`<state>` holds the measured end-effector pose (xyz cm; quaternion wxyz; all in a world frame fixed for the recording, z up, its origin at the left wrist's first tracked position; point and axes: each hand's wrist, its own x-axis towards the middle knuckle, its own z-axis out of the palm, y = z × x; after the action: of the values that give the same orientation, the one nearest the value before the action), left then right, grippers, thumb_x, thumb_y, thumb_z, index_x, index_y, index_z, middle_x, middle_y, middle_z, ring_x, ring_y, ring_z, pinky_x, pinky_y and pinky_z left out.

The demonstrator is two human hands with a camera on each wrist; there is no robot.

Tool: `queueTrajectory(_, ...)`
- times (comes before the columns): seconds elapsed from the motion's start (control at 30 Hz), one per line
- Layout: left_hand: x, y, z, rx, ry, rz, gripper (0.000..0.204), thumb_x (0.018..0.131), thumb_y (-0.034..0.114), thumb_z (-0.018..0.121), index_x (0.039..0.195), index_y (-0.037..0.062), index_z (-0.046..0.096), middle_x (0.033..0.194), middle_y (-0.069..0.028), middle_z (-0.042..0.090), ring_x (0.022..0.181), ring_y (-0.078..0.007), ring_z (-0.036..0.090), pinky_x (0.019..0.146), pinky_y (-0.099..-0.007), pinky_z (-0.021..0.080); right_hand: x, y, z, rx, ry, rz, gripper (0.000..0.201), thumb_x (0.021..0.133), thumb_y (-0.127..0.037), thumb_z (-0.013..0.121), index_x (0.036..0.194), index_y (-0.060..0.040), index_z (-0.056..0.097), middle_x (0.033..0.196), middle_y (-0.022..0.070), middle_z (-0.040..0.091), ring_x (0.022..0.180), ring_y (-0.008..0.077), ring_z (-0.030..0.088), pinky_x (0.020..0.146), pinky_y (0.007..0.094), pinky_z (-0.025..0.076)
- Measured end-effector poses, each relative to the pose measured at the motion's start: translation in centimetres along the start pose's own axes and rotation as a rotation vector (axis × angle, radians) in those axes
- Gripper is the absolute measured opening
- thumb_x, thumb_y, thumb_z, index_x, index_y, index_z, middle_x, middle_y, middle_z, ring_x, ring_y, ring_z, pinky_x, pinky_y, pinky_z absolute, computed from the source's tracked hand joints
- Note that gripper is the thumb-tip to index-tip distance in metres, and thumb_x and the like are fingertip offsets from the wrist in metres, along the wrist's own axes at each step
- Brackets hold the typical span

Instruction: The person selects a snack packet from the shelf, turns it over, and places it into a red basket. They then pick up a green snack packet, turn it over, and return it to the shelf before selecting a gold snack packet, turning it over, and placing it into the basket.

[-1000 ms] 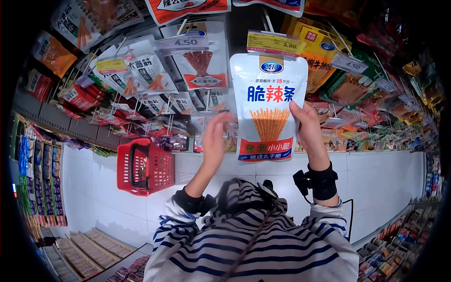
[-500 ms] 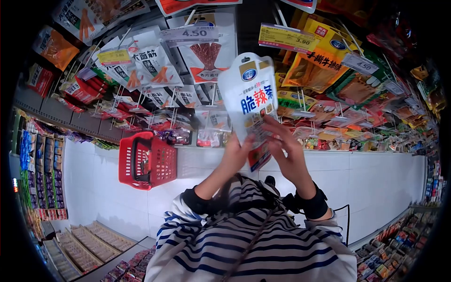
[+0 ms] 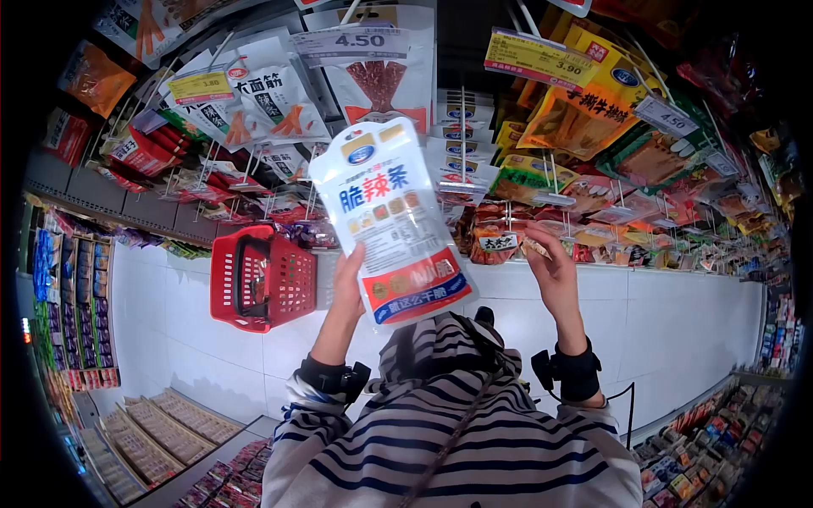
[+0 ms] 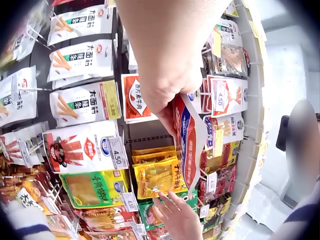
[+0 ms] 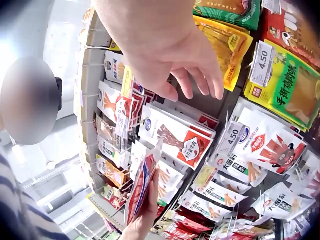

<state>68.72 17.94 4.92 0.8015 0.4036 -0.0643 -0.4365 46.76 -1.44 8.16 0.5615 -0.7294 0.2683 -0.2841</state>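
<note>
My left hand [image 3: 345,284] grips a white snack bag [image 3: 394,216] by its lower left edge, with the thumb on the printed face. The bag leans to the left, showing blue and red lettering, small text and a red-and-blue bottom band. In the left wrist view the bag [image 4: 186,140] appears nearly edge-on under the left hand [image 4: 172,95]. My right hand [image 3: 555,279] is apart from the bag, to its right, with fingers loosely spread and nothing in them. The right wrist view has this hand [image 5: 175,65] in front of the hanging packs.
A red shopping basket [image 3: 292,288] stands on the white floor at left. Ahead, hooks carry rows of snack packs, among them white ones [image 3: 271,93] and yellow ones [image 3: 580,102], with price tags [image 3: 351,42]. Low shelving [image 3: 157,440] lies behind at left.
The bag has passed from my right hand to my left and moved left, now tilted with a different printed side showing. My right hand has let go and drawn away to the right.
</note>
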Motion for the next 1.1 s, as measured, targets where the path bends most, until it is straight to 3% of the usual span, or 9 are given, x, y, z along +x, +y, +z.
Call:
queueTrajectory(0.23, -0.2, -0.2, -1.1, 0.331, 0.089, 0.06, 0.038, 0.085, 0.022, 0.047, 0.112, -0.0039, 0.041, 0.103, -0.0122, 0.053, 0.093, -0.0181, 0.053, 0.078, -0.0301, 0.043, 0.1, -0.3, 0.7, 0.091, -0.042, -0.046, 0.03, 0.075, 0.01, 0.046, 0.102, -0.002, 0.05, 0.116, 0.0091, 0.044, 0.102, 0.0151, 0.045, 0.08, 0.0246, 0.041)
queueTrajectory(0.3, -0.4, -1.5, 0.4, 0.687, -0.056, 0.3, 0.037, 0.085, 0.022, 0.046, 0.111, -0.0037, 0.042, 0.097, -0.0117, 0.056, 0.087, -0.0173, 0.055, 0.075, -0.0294, 0.043, 0.2, -1.4, 1.4, 0.086, -0.119, -0.112, 0.029, 0.074, 0.009, 0.048, 0.102, -0.0018, 0.05, 0.115, 0.0096, 0.044, 0.102, 0.0159, 0.046, 0.078, 0.025, 0.042)
queueTrajectory(0.43, -2.3, -0.9, 6.6, 1.168, -0.22, 0.053, 0.039, 0.084, 0.015, 0.043, 0.119, -0.0003, 0.034, 0.087, -0.0234, 0.056, 0.081, -0.0318, 0.058, 0.068, -0.0343, 0.044, -0.1, -3.8, 3.7, 0.147, -0.266, -0.145, 0.045, 0.07, 0.008, 0.056, 0.112, -0.0049, 0.045, 0.119, 0.0099, 0.041, 0.109, 0.0223, 0.043, 0.085, 0.0304, 0.041)
queueTrajectory(0.53, -3.3, -1.7, 9.9, 1.158, -0.331, 0.218, 0.059, 0.081, 0.01, 0.045, 0.129, 0.0011, 0.011, 0.101, -0.0289, 0.049, 0.089, -0.0424, 0.05, 0.072, -0.0409, 0.042, -0.7, -4.8, 4.0, 0.117, -0.325, -0.106, 0.075, 0.064, 0.0, 0.066, 0.127, -0.0081, 0.026, 0.133, 0.01, 0.021, 0.121, 0.0232, 0.026, 0.091, 0.0369, 0.036)
queueTrajectory(0.6, -3.5, -2.5, 11.2, 1.167, -0.422, 0.41, 0.072, 0.074, 0.01, 0.053, 0.129, -0.0024, 0.009, 0.126, -0.029, 0.023, 0.109, -0.0409, 0.037, 0.084, -0.0382, 0.037, -1.5, -4.1, 4.0, 0.165, -0.34, -0.061, 0.084, 0.059, -0.004, 0.07, 0.128, -0.0053, 0.022, 0.135, 0.0107, 0.014, 0.123, 0.0233, 0.021, 0.094, 0.0378, 0.032)
queueTrajectory(0.73, -4.0, -3.7, 11.4, 1.353, -0.65, 0.788, 0.079, 0.067, 0.018, 0.062, 0.128, -0.0024, 0.016, 0.13, -0.0304, 0.012, 0.121, -0.0415, 0.019, 0.095, -0.0432, 0.027, -2.3, -4.9, 3.0, -0.174, -0.166, -0.255, 0.059, 0.067, -0.006, 0.065, 0.119, -0.0002, 0.037, 0.116, 0.012, 0.044, 0.104, 0.0221, 0.043, 0.083, 0.0312, 0.039)
queueTrajectory(0.87, -3.4, -4.0, 10.2, 1.549, -0.812, 0.918, 0.069, 0.069, 0.022, 0.061, 0.124, -0.0013, 0.027, 0.13, -0.0263, 0.018, 0.121, -0.0407, 0.02, 0.098, -0.0446, 0.021, -3.1, -2.8, 1.9, 0.321, 0.053, -0.015, 0.039, 0.076, -0.007, 0.055, 0.111, 0.0025, 0.043, 0.107, 0.0106, 0.051, 0.096, 0.0169, 0.048, 0.082, 0.0293, 0.039)
queueTrajectory(1.0, -3.0, -1.4, 10.2, 1.301, -0.419, 0.827, 0.072, 0.065, 0.017, 0.067, 0.124, 0.0001, 0.028, 0.125, -0.0211, 0.031, 0.116, -0.036, 0.03, 0.098, -0.0412, 0.021, -2.9, -2.1, 0.0, 0.444, 0.16, -0.008, 0.037, 0.077, -0.009, 0.053, 0.111, 0.0032, 0.042, 0.106, 0.0104, 0.051, 0.095, 0.0158, 0.049, 0.083, 0.0291, 0.038)
queueTrajectory(1.1, -2.4, -0.7, 9.7, 0.809, -0.494, 0.315, 0.069, 0.063, 0.012, 0.07, 0.119, -0.0007, 0.033, 0.12, -0.0198, 0.038, 0.113, -0.0313, 0.037, 0.096, -0.0378, 0.027, -2.5, -2.6, -0.5, 0.581, 0.095, -0.02, 0.041, 0.076, -0.01, 0.054, 0.113, 0.0021, 0.04, 0.107, 0.0096, 0.051, 0.096, 0.0165, 0.049, 0.083, 0.0294, 0.038)
